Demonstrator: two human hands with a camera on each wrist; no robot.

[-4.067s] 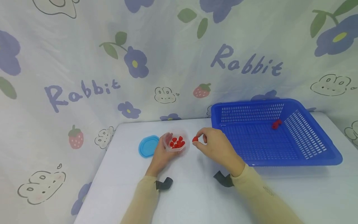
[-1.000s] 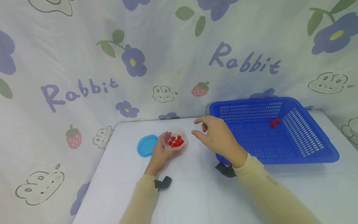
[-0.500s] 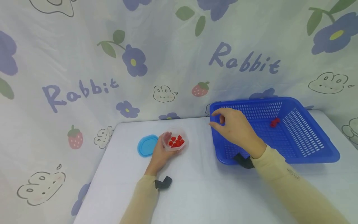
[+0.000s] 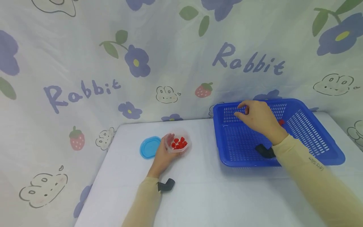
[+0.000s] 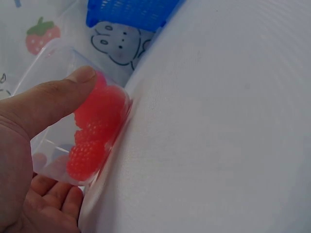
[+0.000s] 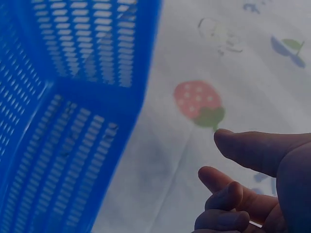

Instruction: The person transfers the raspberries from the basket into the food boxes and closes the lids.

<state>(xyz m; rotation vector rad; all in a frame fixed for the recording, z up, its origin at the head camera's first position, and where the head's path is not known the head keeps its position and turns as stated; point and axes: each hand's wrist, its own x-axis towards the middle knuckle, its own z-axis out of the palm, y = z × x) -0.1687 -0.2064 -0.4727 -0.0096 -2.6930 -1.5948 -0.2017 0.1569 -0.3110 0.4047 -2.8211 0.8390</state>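
Observation:
My left hand (image 4: 164, 157) holds a small clear plastic tub (image 4: 187, 136) on the table, its thumb lying along the wall in the left wrist view. Several red raspberries (image 5: 99, 128) with bumpy skins lie at the bottom of the tub. My right hand (image 4: 259, 118) hangs over the blue plastic basket (image 4: 238, 151), thumb and forefinger apart and nothing between them. In the right wrist view its other fingers are loosely bent. Inside the basket at the far right, a red piece (image 4: 281, 122) shows partly behind the right hand.
A light blue lid (image 4: 150, 147) lies flat on the white table (image 4: 198, 195), left of the tub. The basket takes up the right side of the table, with raised slotted walls. A patterned cloth (image 4: 181, 63) hangs behind the table.
My right hand, pinching a red raspberry beside the tub earlier, has let it go and moved right over the basket with bare fingertips. The left hand and tub have stayed put.

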